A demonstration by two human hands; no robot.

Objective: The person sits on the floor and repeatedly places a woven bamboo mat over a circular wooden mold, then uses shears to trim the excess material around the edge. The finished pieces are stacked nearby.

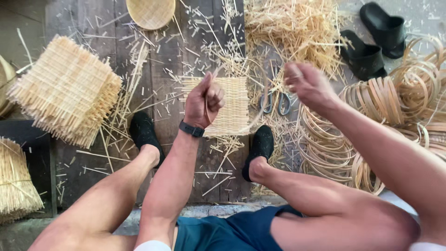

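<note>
Pale bamboo runs through the whole scene. A thin bamboo strip (260,100) arcs between the two hands, its long axis running roughly left to right. The left hand (203,100) is curled into a fist with the thumb up, pinching one end of the strip. The right hand (306,83) is blurred; its fingers look closed on the other end, though the grip itself cannot be told. Directly beneath the left hand, between the person's two feet, lies a square woven mat (230,107). Scissors (276,103) lie just right of the mat, nearer the right hand. No container holds anything: a round woven tray (151,13) at the top looks bare, while a stack of woven mats (67,90) sits left and coiled bamboo hoops (395,102) lie right.
</note>
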